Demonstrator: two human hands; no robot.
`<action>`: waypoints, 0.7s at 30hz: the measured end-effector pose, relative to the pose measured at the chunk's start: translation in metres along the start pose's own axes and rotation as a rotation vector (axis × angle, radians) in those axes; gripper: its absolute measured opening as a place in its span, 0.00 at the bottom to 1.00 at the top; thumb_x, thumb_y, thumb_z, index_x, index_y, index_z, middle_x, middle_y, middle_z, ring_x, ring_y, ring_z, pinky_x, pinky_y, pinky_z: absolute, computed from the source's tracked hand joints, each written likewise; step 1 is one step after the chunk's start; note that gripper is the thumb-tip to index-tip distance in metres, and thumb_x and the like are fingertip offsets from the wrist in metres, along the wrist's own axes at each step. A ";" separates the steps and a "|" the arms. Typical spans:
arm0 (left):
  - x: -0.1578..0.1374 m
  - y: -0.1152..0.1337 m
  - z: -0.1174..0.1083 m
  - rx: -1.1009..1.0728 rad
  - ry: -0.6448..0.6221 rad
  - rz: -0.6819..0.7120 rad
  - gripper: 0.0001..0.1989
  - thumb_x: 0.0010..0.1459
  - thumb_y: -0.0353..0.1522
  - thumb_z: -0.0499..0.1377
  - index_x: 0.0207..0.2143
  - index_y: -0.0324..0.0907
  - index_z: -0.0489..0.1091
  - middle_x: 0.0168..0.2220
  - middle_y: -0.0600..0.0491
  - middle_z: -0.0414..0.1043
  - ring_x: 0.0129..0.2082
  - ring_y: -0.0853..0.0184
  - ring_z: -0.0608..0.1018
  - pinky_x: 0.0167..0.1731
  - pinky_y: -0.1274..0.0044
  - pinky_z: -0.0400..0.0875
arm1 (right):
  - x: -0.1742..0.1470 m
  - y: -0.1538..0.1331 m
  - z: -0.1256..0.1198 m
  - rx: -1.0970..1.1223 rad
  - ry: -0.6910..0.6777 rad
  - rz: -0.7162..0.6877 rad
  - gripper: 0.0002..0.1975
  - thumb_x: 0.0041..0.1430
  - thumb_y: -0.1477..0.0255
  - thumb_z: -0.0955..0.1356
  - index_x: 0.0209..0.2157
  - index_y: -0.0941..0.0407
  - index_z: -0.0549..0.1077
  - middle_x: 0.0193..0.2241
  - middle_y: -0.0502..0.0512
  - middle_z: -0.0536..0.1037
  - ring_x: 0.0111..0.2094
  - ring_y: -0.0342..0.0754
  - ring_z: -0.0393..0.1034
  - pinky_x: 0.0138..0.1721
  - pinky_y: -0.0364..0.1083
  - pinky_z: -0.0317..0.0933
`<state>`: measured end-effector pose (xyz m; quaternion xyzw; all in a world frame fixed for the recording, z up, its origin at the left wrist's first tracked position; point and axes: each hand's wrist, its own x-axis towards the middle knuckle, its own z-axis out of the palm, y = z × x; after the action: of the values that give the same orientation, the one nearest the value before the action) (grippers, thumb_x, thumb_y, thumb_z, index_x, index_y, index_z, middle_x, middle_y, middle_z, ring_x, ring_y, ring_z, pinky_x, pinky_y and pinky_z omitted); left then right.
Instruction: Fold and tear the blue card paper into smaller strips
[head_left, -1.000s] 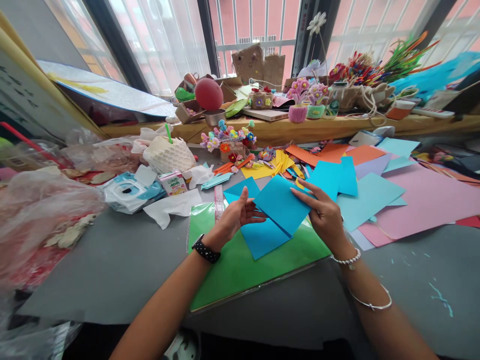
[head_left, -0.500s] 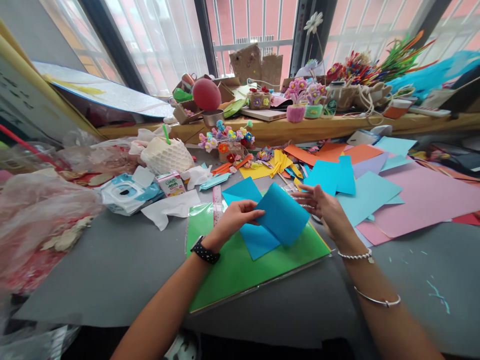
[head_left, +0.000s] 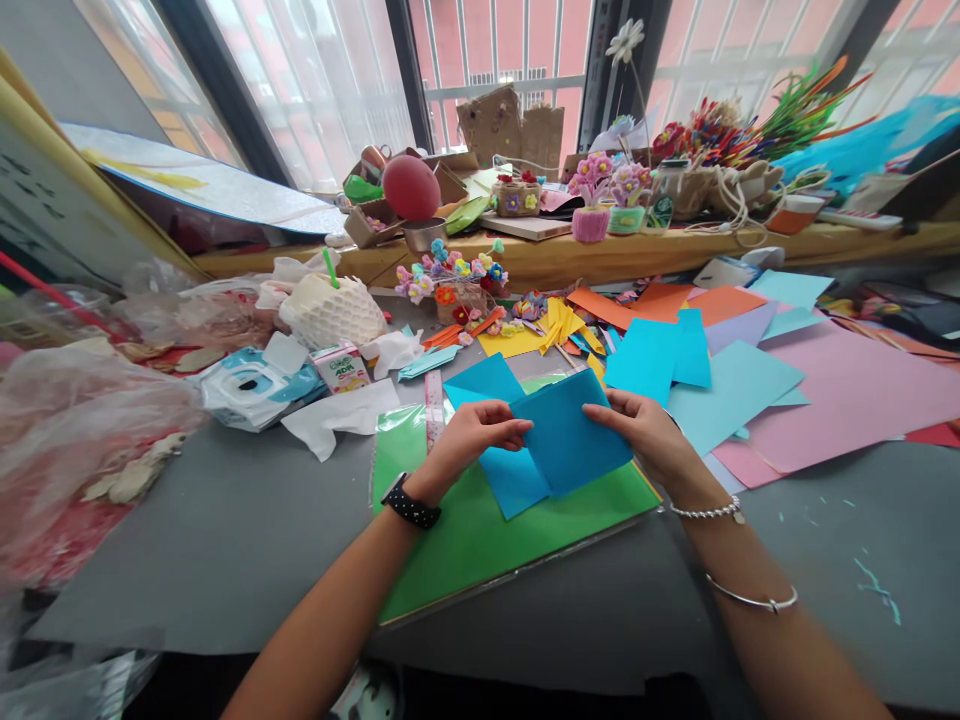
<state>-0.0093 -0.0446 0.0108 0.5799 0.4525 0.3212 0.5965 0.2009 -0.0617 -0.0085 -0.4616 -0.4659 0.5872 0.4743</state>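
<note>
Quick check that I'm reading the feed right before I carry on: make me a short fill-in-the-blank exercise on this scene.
The left hand and the right hand hold a paper sheet coloured ____.
The large plastic-covered piece below is ____.
The hand nearer the dark watch is the ____ one.
The tallest flower is ____.

Missing words: blue; green; left; white.

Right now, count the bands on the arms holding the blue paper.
3: a black dotted watch strap on the wrist of the left hand; a silver beaded bracelet on that of the right hand; a thin silver bangle farther up that arm. None looks hidden.
</note>
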 end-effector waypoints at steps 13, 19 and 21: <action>0.000 -0.001 0.000 0.037 -0.012 0.017 0.13 0.43 0.39 0.61 0.20 0.37 0.67 0.20 0.55 0.71 0.22 0.73 0.74 0.28 0.80 0.70 | -0.001 0.001 0.002 -0.039 0.020 0.012 0.19 0.41 0.62 0.70 0.36 0.57 0.71 0.35 0.58 0.75 0.32 0.50 0.70 0.35 0.51 0.65; 0.000 -0.001 0.000 0.053 -0.019 0.042 0.13 0.45 0.38 0.60 0.19 0.37 0.67 0.19 0.55 0.70 0.22 0.72 0.74 0.27 0.80 0.71 | -0.001 0.001 0.003 -0.001 0.008 0.032 0.17 0.41 0.64 0.70 0.35 0.55 0.71 0.33 0.55 0.75 0.31 0.48 0.69 0.33 0.48 0.65; 0.000 -0.001 0.000 0.063 -0.016 0.044 0.12 0.46 0.38 0.59 0.19 0.37 0.67 0.20 0.55 0.71 0.22 0.72 0.74 0.27 0.80 0.71 | 0.000 0.001 0.002 -0.005 0.011 0.034 0.16 0.40 0.64 0.70 0.34 0.56 0.72 0.33 0.55 0.75 0.31 0.47 0.69 0.33 0.48 0.64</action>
<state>-0.0095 -0.0444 0.0098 0.6107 0.4448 0.3151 0.5743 0.1989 -0.0626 -0.0092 -0.4738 -0.4568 0.5915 0.4657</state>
